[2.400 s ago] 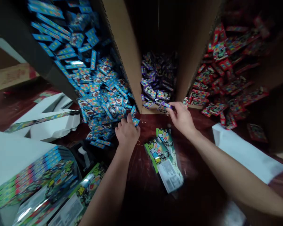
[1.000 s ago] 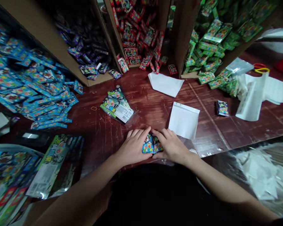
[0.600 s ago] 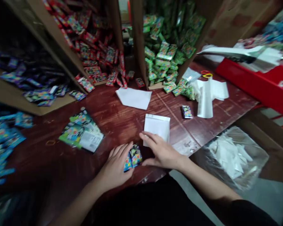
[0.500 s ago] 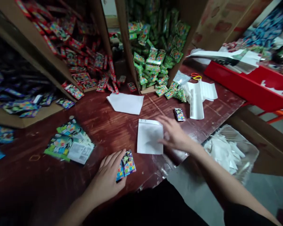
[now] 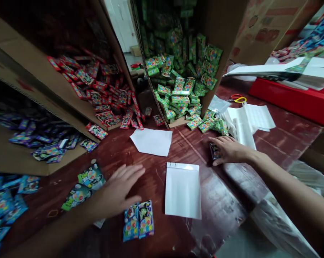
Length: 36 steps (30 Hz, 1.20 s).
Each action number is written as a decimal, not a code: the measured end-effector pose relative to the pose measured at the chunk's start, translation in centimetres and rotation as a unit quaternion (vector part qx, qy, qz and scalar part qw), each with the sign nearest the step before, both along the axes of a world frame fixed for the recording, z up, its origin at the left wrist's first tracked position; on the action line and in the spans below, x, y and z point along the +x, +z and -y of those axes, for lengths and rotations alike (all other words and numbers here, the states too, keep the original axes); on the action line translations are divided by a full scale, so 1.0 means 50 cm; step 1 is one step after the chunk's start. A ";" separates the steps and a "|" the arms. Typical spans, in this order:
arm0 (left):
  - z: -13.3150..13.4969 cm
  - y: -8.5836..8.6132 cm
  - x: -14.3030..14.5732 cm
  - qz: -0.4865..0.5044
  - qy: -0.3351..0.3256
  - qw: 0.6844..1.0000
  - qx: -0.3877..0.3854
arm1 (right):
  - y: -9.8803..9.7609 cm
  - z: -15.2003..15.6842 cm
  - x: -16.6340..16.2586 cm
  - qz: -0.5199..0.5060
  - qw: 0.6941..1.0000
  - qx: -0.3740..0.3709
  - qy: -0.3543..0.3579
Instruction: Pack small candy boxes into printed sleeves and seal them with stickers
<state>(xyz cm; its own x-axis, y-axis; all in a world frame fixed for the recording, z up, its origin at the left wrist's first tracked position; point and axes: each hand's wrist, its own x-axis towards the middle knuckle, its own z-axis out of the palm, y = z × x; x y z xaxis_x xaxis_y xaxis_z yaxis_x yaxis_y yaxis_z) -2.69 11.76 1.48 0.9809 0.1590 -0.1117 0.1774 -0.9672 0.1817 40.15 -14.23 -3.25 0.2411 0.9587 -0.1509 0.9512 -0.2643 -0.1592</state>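
Note:
My left hand [image 5: 121,190] is open, fingers stretched out and slightly blurred, above the table. Just below it lie two small candy packets side by side, a blue packet [image 5: 131,222] and a purple packet [image 5: 146,219]. At the right, my right hand [image 5: 228,150] has its thumb and fingers around a small dark packet [image 5: 215,151] resting on the table. Between the hands a white plastic mailing bag [image 5: 182,191] lies flat. Partly behind my left forearm are green printed packs [image 5: 90,176].
Cardboard boxes at the back hold purple packets [image 5: 47,145], red packets [image 5: 108,96] and green packets [image 5: 180,89]. Blue packets [image 5: 5,208] are heaped at left. A white sheet [image 5: 152,141], scissors [image 5: 239,99], white strips [image 5: 260,116] and a red bin [image 5: 288,98] are also around.
My left hand has let go of the blue and purple packets and moved up and left. My right hand has moved right from the white bag to the dark packet. The view has shifted.

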 end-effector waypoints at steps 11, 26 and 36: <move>-0.356 0.009 0.270 0.033 0.190 0.969 0.157 | -0.046 -0.291 -0.015 0.189 0.944 0.161 -0.218; -0.223 0.062 0.274 0.182 0.066 0.976 0.104 | 0.080 -0.015 -0.232 -0.141 0.936 0.302 -0.109; 0.267 -0.019 -0.021 0.024 0.223 0.794 -0.564 | 0.071 0.200 -0.446 -0.282 0.959 -0.003 0.020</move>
